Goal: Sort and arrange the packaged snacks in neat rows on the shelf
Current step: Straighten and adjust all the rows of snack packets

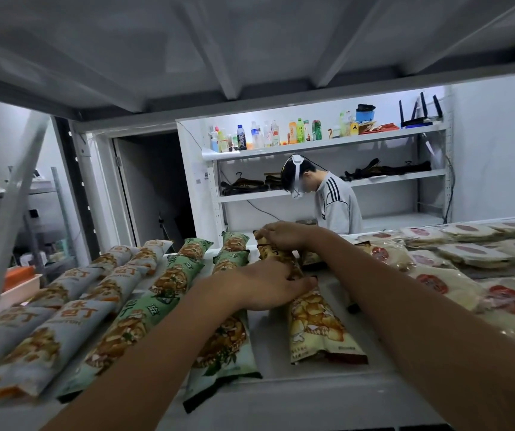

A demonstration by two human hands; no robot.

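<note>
My left hand sits in the middle of the frame. Its fingers lie close together and nearly straight, across the top end of the near yellow pack, pressing it onto the white shelf. My right hand is just above it in the picture. Those fingers curl down and pinch the far end of the far yellow pack. The two yellow packs lie end to end in one row running up the centre of the frame.

Just left of that row are two rows of green packs, also laid lengthwise. Left of these, towards the lower left corner, are the grey packs. On the right side of the frame, flat pale packs with red rounds overlap each other in a loose spread. A dark-edged pack lies between them and the yellow row, partly behind my right wrist.

Behind the shelf, upper centre, a person in a grey striped top bends forward before a white rack holding bottles.
</note>
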